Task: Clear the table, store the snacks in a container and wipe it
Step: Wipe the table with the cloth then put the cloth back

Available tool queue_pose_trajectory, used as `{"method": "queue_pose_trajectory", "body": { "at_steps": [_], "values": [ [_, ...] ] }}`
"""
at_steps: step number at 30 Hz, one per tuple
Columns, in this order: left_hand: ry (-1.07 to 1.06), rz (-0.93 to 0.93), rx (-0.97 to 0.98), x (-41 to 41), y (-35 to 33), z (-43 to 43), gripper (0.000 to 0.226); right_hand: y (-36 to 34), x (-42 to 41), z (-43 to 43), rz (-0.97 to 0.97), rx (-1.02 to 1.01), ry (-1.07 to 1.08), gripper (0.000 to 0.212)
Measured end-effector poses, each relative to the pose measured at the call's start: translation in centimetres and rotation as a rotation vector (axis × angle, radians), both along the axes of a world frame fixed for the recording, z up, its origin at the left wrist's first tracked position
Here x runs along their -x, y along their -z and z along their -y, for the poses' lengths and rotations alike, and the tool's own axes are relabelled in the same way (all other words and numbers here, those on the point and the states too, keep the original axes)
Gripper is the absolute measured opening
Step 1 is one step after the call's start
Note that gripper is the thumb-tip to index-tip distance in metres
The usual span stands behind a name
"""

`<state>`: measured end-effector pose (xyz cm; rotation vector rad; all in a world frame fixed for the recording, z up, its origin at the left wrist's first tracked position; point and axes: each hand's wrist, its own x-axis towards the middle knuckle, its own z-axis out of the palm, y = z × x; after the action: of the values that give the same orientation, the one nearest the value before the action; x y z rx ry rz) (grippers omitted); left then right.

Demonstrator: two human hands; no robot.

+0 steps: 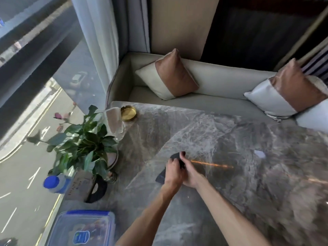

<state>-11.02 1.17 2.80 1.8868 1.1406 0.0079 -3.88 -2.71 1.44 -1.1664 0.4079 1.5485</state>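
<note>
A dark grey cloth (161,178) lies bunched on the grey marble table (230,174), near its middle. My left hand (173,172) and my right hand (189,173) are pressed together over it, both gripping the cloth, with one dark end sticking out above the fingers. A clear plastic container (79,229) with a blue-rimmed lid shut on it stands at the near left corner, with snack packets showing through the lid.
A potted green plant (83,144), a blue-capped bottle (55,183) and a card stand (88,188) crowd the table's left edge. A gold ashtray (128,112) sits at the far left corner. A sofa (221,82) with two cushions runs behind the table. A window is on the left.
</note>
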Motion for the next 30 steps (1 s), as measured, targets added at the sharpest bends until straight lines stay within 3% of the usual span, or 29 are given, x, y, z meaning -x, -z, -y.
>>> {"method": "queue_pose_trajectory", "body": {
  "at_steps": [3,7,14,18,20,23,26,30],
  "values": [
    [0.095,-0.021,-0.046,-4.5,-0.5,5.2,0.034,0.5,-3.3,5.4,-0.08,-0.124,0.159,0.047],
    [0.249,-0.245,-0.2,-11.9,-1.1,12.4,0.034,1.2,-9.0,12.4,-0.081,-0.214,0.366,0.033],
    [0.554,-0.221,-0.436,-22.4,-1.1,24.3,0.036,2.8,-21.9,25.4,0.025,-0.073,0.42,0.05],
    [0.642,-0.134,-0.478,-27.5,-1.6,30.9,0.036,2.3,-28.1,32.3,0.032,-0.09,0.483,0.042],
    [0.741,-0.067,-0.45,-29.2,-0.9,32.7,0.048,2.2,-30.6,34.7,0.056,-0.088,0.534,0.038],
    [0.795,-0.041,-0.236,-30.4,1.4,32.8,0.056,1.6,-33.9,36.8,0.067,-0.093,0.588,0.037],
    [0.679,-0.178,-0.252,-30.9,4.3,29.4,0.054,1.2,-38.1,37.5,0.152,-0.032,0.683,0.026],
    [0.476,-0.395,-0.307,-30.6,8.2,21.3,0.06,1.5,-44.2,36.7,0.33,0.031,0.737,0.026]
  ]
}}
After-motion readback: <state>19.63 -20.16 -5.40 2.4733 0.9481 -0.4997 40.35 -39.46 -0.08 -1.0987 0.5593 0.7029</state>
